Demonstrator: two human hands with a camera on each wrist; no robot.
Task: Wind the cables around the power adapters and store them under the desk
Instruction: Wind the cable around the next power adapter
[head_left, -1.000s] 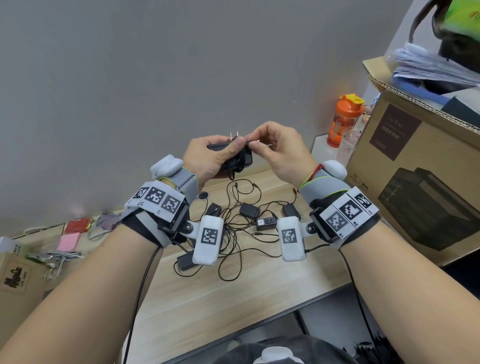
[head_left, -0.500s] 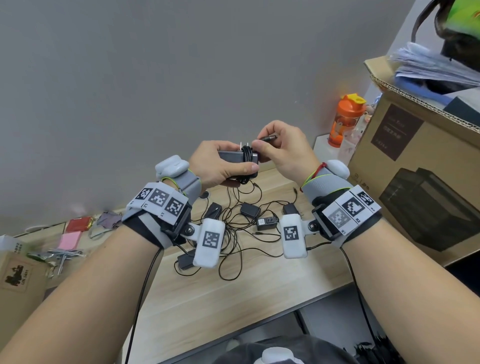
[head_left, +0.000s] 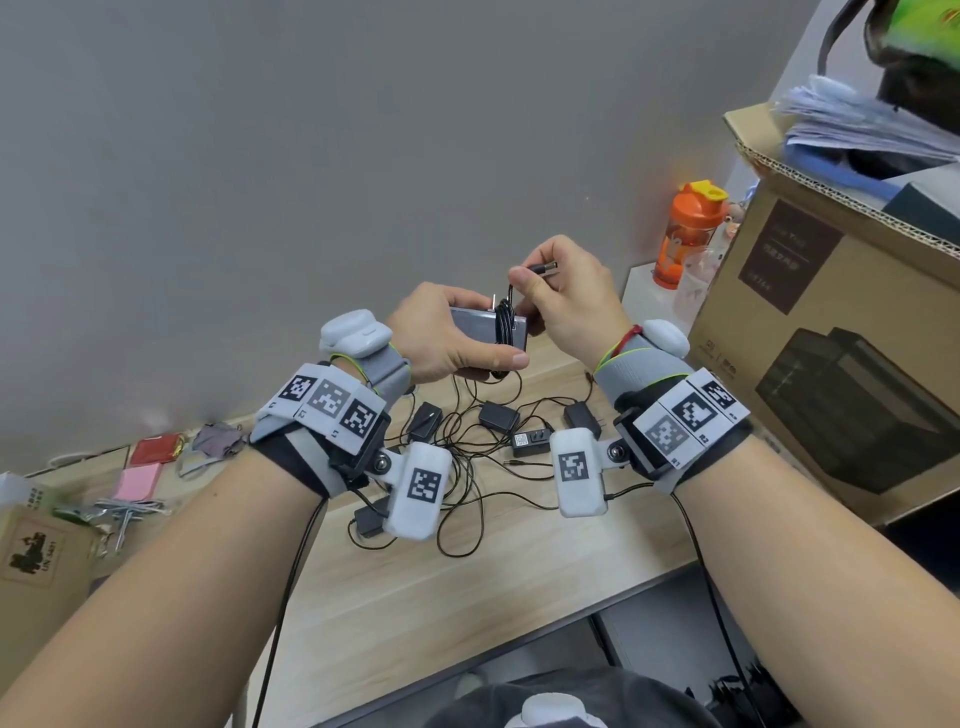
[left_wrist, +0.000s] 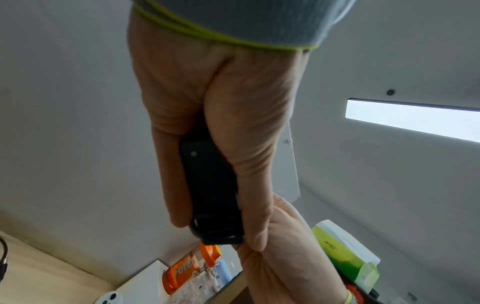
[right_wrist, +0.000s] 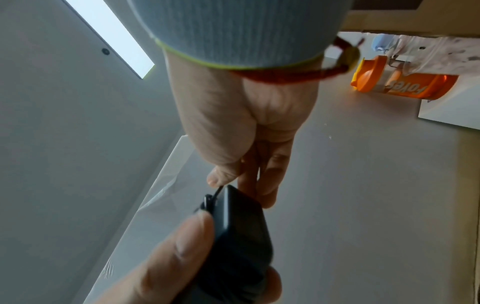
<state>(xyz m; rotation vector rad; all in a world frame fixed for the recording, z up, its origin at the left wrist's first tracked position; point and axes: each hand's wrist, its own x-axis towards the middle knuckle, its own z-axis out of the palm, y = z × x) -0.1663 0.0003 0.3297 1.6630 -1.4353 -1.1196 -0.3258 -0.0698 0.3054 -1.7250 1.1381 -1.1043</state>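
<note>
Held above the desk (head_left: 395, 587), the left hand (head_left: 441, 338) wraps its curled fingers and thumb around a black adapter (head_left: 480, 332) with cable (head_left: 503, 325) wound around it. At the adapter's 1 o'clock, the right hand (head_left: 571, 301) pinches the cable's plug (head_left: 543, 269) between thumb and forefinger, other fingers curled. More adapters (head_left: 498, 415) lie tangled on the desk at 6 o'clock.

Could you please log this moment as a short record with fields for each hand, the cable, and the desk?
left hand: grips power adapter
right hand: pinches cable end plug
cable: mostly coiled around adapter, short tail left
desk: several more adapters with tangled cables
backdrop: orange bottle, cardboard box
</note>
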